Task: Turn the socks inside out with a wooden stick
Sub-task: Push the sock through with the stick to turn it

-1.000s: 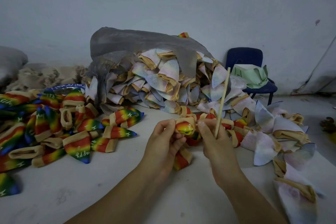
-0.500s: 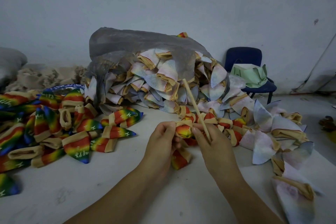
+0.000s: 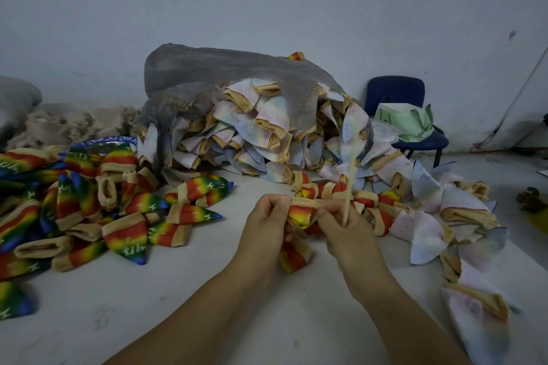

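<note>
Left hand (image 3: 267, 225) pinched the tan cuff of a rainbow sock (image 3: 302, 212) between thumb and fingers, just above the table (image 3: 148, 305). Right hand (image 3: 350, 234) pinched the opposite side of the same cuff and also gripped the wooden stick (image 3: 350, 184). The stick stood near upright and blurred, with its lower end in the fingers; couldn't tell if the tip was inside the sock. Both forearms came in low from the near edge, hands almost touching.

Progress, my read: the rainbow pile (image 3: 89, 210) on the left looked done, print side out. Pale socks (image 3: 252, 133) spilling from the grey plastic bag (image 3: 207, 68) and trailing down the right side looked unturned, so plenty was left. The sock in hand showed print outward, so its flip was probably near finished.
</note>
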The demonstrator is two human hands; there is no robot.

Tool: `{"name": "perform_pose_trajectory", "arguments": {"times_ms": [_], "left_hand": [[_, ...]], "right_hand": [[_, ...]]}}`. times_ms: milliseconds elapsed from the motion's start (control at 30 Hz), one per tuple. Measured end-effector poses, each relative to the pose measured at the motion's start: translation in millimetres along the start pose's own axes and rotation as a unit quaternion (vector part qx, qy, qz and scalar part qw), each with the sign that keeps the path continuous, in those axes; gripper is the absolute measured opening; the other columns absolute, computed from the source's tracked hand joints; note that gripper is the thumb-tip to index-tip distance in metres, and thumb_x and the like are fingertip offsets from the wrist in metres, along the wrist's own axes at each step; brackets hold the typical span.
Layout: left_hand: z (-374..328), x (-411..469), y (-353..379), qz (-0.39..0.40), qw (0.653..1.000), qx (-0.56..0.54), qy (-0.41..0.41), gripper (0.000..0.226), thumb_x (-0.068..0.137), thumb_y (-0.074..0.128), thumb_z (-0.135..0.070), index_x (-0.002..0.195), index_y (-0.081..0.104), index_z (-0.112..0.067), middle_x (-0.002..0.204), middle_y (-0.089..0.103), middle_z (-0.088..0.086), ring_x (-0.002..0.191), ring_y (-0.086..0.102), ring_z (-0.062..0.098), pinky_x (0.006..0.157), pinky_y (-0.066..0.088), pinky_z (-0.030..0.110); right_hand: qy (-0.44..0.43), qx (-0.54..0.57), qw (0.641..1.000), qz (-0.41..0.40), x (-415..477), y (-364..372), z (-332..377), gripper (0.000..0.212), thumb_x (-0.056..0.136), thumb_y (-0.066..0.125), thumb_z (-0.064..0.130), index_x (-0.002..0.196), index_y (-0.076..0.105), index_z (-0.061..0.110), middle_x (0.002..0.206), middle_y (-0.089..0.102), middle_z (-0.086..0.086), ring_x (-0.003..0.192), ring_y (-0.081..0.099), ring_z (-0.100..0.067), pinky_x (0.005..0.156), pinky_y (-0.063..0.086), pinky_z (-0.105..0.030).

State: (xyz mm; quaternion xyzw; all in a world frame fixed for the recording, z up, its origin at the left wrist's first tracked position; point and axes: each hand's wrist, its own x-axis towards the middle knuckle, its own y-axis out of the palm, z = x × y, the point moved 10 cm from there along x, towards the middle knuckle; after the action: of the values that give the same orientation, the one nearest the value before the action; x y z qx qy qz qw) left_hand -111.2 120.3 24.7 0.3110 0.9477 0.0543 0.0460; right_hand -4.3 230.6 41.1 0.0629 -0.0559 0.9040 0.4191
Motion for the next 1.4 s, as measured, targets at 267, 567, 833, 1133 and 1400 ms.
{"name": "perform_pose_trajectory", "arguments": {"times_ms": [267, 567, 833, 1133, 1400], "left_hand": [[9, -11, 33, 0.093, 0.914, -0.355, -0.174, 0.015, 0.099, 0.051, -0.014, 0.097, 0.061, -0.002, 0.069, 0.059, 0.009, 0.053, 0.042, 0.010, 0.040, 0.035, 0.017], [1, -8, 20, 0.083, 0.983, -0.160, -0.044, 0.023, 0.101, 0.051, -0.017, 0.115, 0.069, -0.023, 0.121, 0.067, 0.005, 0.108, 0.062, 0.016, 0.073, 0.052, 0.019], [-1, -3, 19, 0.084, 0.974, -0.204, -0.041, 0.028, 0.101, 0.047, -0.004, 0.113, 0.070, -0.017, 0.103, 0.074, 0.010, 0.075, 0.053, 0.019, 0.053, 0.048, 0.019], [-7, 0, 9, 0.095, 0.985, -0.146, -0.011, 0.037, 0.105, 0.040, -0.015, 0.106, 0.071, -0.035, 0.092, 0.076, 0.006, 0.080, 0.073, 0.014, 0.062, 0.055, 0.022], [-31, -5, 8, 0.083, 0.984, 0.069, 0.144, 0.031, 0.105, 0.042, -0.025, 0.106, 0.061, -0.049, 0.107, 0.068, -0.010, 0.088, 0.067, -0.003, 0.066, 0.050, 0.009]], "right_hand": [[0.124, 0.360, 0.906, 0.185, -12, 40, -3, 0.029, 0.088, 0.049, 0.015, 0.066, 0.068, 0.013, 0.043, 0.038, 0.002, 0.031, 0.037, -0.004, 0.033, 0.022, -0.014], [0.087, 0.241, 0.964, 0.071, 4, 8, -18, 0.034, 0.100, 0.043, 0.018, 0.069, 0.055, 0.021, 0.047, 0.029, 0.007, 0.036, 0.021, -0.004, 0.035, 0.019, -0.017], [0.092, 0.148, 0.980, 0.096, -2, 15, -19, 0.021, 0.100, 0.045, 0.017, 0.081, 0.054, 0.017, 0.051, 0.028, 0.004, 0.040, 0.021, -0.005, 0.038, 0.019, -0.018], [0.116, 0.121, 0.978, 0.121, -8, 30, -23, 0.018, 0.101, 0.043, 0.021, 0.088, 0.050, 0.010, 0.049, 0.030, 0.005, 0.038, 0.023, -0.005, 0.038, 0.021, -0.019], [0.067, 0.137, 0.976, 0.155, -6, 27, -12, 0.027, 0.084, 0.061, 0.042, 0.087, 0.054, 0.016, 0.051, 0.039, 0.004, 0.038, 0.025, -0.006, 0.038, 0.022, -0.018]]}}
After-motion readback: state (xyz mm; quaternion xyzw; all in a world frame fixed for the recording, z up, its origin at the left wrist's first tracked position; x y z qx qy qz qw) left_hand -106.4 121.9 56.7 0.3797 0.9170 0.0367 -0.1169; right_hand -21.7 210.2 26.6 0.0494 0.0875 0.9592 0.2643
